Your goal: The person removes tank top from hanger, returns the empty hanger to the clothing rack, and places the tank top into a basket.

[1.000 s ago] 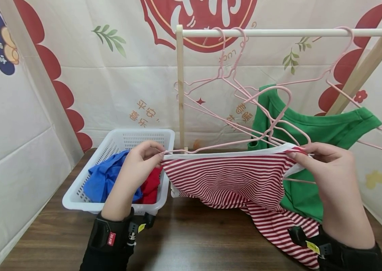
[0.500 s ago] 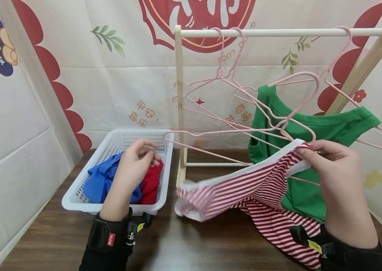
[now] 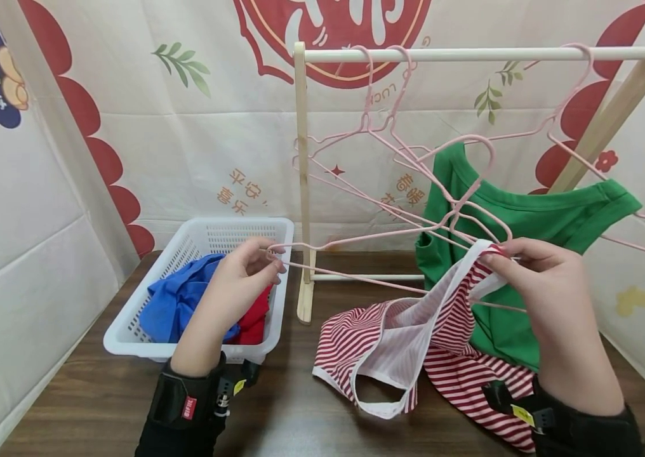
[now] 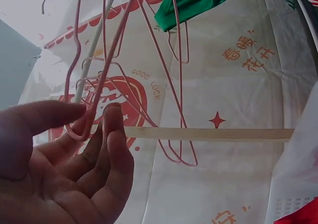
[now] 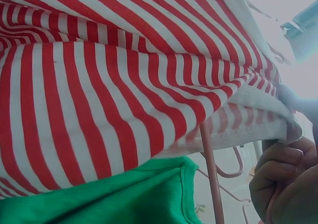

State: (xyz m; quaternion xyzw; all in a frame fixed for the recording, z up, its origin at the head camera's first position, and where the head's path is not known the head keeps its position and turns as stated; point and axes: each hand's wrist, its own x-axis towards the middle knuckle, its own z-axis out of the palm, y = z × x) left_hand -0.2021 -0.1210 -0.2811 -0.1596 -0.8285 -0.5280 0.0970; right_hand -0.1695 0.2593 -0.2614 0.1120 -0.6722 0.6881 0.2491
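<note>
A red-and-white striped tank top (image 3: 351, 343) with white trim droops from my right hand (image 3: 551, 285), which pinches one shoulder of it around the right end of a pink clothes hanger (image 3: 379, 237). Its other shoulder hangs loose over the table, an armhole facing up. My left hand (image 3: 237, 279) holds the bare left end of this hanger; in the left wrist view the hanger's looped end (image 4: 79, 129) sits between thumb and fingers. Striped cloth (image 5: 99, 100) fills much of the right wrist view, hiding most of the hanger's right side.
Behind stands a rack with a white rail (image 3: 471, 55). Pink hangers (image 3: 365, 124) hang from it, and a green tank top (image 3: 534, 209) is on one at right. A white basket (image 3: 282, 304) with blue cloth (image 3: 176, 301) and red cloth (image 3: 254, 320) stands left on the brown table (image 3: 88, 406).
My left hand has let go of the tank top's left shoulder, which dropped off the hanger and swung down. That hand now holds the hanger's end; my right hand keeps its grip.
</note>
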